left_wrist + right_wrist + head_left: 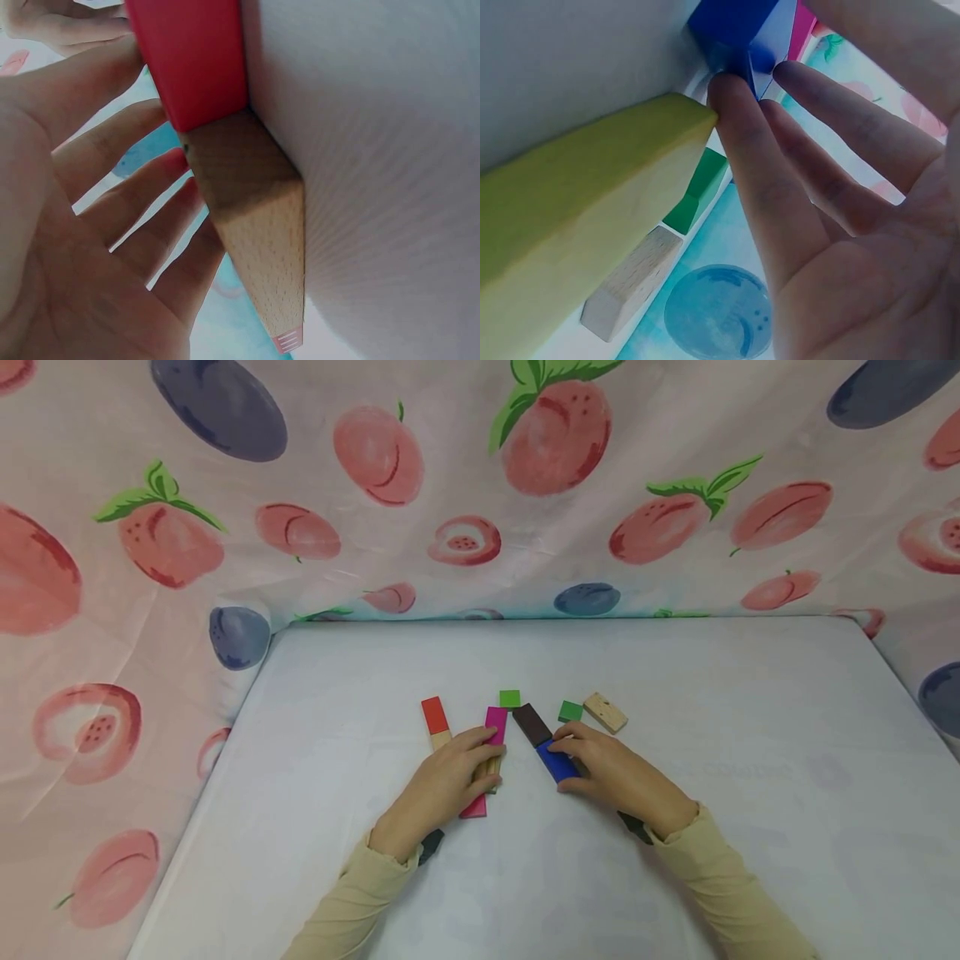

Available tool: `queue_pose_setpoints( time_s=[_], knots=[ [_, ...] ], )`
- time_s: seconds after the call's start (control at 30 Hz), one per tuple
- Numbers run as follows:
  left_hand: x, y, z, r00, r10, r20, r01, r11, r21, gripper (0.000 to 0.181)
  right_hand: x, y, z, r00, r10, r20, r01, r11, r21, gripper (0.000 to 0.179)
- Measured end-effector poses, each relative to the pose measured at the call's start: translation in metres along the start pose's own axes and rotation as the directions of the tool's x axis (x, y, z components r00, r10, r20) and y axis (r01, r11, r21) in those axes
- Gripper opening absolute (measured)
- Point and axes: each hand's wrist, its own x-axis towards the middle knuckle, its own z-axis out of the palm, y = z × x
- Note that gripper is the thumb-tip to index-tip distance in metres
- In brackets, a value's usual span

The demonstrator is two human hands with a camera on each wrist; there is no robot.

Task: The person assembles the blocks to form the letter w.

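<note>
My left hand (442, 777) reaches over the blocks left of the middle. Its thumb and fingers close about a wooden block (492, 767), partly hidden, with a fingertip at the magenta block (497, 720) beyond. A pink-red block (474, 807) shows below that hand; in the left wrist view a red block (191, 60) meets a wooden block (262, 232) end to end. With thumb and fingers, my right hand (618, 768) pinches a blue block (557, 763). That block's far end meets a dark brown block (532, 725). A yellow-green block (607, 187) stands close under the right hand.
A red block (434, 715) lies at the left. Beyond the hands are a light green block (510, 698), a darker green one (570, 711) and a pale wooden block (605, 712). Fruit-patterned cloth (465, 460) hangs behind the white table (750, 693).
</note>
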Motion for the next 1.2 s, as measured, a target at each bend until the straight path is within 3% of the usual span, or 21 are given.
queue_pose_setpoints(
  time_s=[0.87, 1.2],
  knots=[
    [-0.0001, -0.0011, -0.0002, 1.0, 0.006, -0.006, -0.006, 1.0, -0.003, 0.044, 0.003, -0.0019, 0.0003, 0.998, 0.06, 0.034, -0.061, 0.998, 0.015, 0.05],
    [-0.0004, -0.0015, -0.0003, 1.0, 0.01, -0.009, -0.01, 1.0, 0.001, 0.043, 0.0037, -0.0023, 0.0012, 0.999, 0.046, 0.025, -0.046, 0.999, 0.022, 0.049]
  ],
)
